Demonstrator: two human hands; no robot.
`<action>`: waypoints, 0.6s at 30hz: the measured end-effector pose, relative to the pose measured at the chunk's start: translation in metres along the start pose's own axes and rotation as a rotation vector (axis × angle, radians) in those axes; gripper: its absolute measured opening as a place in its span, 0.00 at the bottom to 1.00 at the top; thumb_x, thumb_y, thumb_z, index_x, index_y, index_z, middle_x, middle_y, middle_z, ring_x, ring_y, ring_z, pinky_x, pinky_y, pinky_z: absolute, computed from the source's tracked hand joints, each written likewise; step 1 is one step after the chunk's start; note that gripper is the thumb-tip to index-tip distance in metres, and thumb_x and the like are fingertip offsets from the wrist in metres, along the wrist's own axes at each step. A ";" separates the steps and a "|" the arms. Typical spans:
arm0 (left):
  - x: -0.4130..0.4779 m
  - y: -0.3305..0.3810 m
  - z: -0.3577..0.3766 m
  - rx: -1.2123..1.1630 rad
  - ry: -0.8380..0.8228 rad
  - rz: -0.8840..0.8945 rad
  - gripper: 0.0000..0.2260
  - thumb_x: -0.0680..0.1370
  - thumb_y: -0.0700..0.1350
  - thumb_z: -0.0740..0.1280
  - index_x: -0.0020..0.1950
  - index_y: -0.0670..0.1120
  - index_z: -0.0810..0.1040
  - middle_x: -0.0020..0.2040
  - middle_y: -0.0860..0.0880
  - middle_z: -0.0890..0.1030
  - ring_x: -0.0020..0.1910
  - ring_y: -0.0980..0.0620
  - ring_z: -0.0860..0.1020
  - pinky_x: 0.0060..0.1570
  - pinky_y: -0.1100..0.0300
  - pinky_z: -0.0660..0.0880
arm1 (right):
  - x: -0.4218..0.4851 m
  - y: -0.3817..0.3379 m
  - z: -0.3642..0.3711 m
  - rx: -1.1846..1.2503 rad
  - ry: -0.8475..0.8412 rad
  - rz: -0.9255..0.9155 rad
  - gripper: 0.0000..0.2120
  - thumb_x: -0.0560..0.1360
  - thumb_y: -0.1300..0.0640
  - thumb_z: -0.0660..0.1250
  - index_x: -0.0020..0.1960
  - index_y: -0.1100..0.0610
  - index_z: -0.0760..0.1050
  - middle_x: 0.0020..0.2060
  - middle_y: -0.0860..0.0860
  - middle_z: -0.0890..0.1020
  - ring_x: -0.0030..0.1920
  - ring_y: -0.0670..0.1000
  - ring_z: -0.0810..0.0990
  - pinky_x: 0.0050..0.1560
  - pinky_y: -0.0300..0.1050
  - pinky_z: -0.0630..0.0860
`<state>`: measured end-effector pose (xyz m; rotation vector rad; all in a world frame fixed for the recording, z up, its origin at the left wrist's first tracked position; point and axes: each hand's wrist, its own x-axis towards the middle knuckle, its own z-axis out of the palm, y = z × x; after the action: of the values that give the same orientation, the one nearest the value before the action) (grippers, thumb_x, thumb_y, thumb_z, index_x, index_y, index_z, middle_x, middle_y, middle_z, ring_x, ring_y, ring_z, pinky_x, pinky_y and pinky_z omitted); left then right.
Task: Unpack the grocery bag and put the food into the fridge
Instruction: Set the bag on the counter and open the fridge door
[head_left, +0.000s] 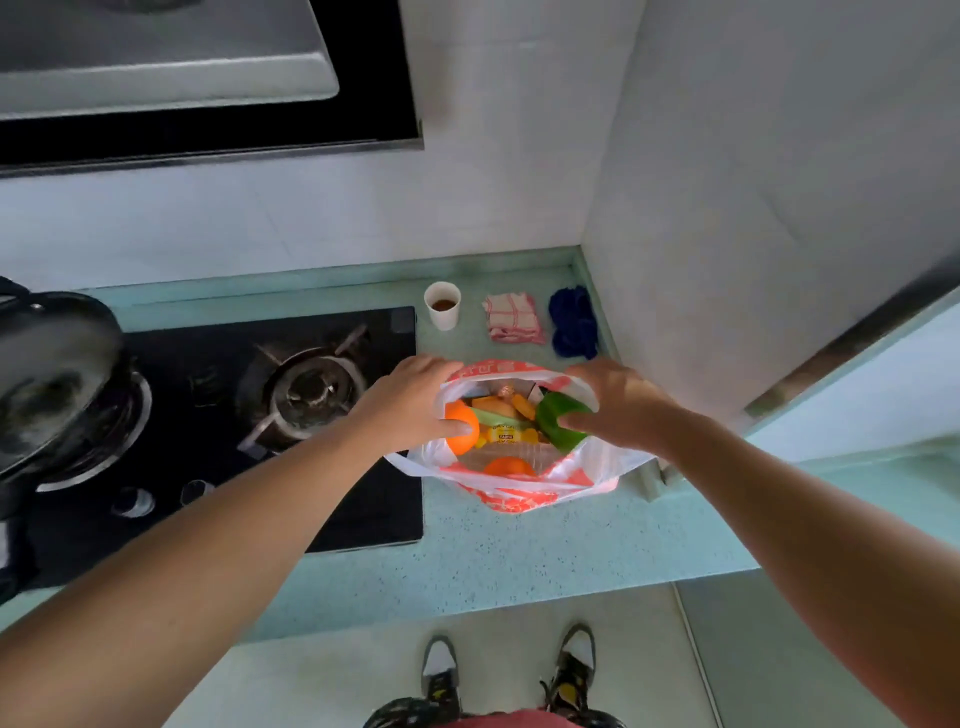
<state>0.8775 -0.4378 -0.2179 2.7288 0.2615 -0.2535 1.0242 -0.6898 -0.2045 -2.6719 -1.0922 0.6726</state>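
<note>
Kitchen counter (519, 556), pale green and speckled, set in a white-tiled corner.

Left hand (415, 400): at the left rim of the grocery bag (519, 496), thumb laid across an orange (457, 434), fingers curled round the outside of the rim; the fruit is gripped.

Right hand (621, 408): at the right rim, thumb and curled fingers gripping a green pepper (556, 423).

Grocery bag: white and red plastic, standing open on the counter just right of the hob (218, 467), its mouth spread between the two hands. Inside are a second orange (509, 466) at the near wall, a yellow packet (503, 434) in the middle and further items, not identifiable.

Behind the bag, apart from it: a paper cup (442, 305) holding dark liquid, a checked cloth (514, 318) and a blue cloth (573, 322) against the corner.

Left edge: a dark pan (52, 374) on the hob's far burner. Above it: an extractor hood (182, 67). Floor below: the person's shoes (441, 670).
</note>
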 end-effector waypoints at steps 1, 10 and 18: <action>-0.001 0.002 -0.009 0.016 -0.001 -0.004 0.41 0.71 0.65 0.72 0.78 0.51 0.61 0.75 0.50 0.67 0.74 0.48 0.64 0.68 0.45 0.69 | -0.003 -0.007 -0.010 -0.009 0.017 -0.001 0.30 0.76 0.42 0.70 0.74 0.48 0.66 0.66 0.51 0.74 0.57 0.51 0.76 0.54 0.43 0.76; -0.014 0.025 -0.062 0.105 0.018 -0.008 0.29 0.78 0.58 0.67 0.76 0.52 0.66 0.73 0.48 0.69 0.67 0.48 0.72 0.57 0.55 0.70 | -0.026 -0.051 -0.052 -0.077 0.119 0.029 0.26 0.77 0.39 0.67 0.71 0.47 0.68 0.54 0.50 0.76 0.49 0.50 0.78 0.51 0.47 0.82; -0.035 0.025 -0.053 0.145 0.036 -0.074 0.26 0.77 0.60 0.64 0.74 0.54 0.68 0.71 0.48 0.71 0.65 0.46 0.74 0.62 0.48 0.72 | -0.056 -0.067 -0.044 -0.095 0.119 0.043 0.26 0.79 0.38 0.62 0.72 0.49 0.68 0.56 0.50 0.77 0.49 0.50 0.78 0.50 0.46 0.82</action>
<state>0.8561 -0.4449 -0.1532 2.8728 0.3680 -0.2535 0.9687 -0.6807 -0.1245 -2.7822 -1.0639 0.4721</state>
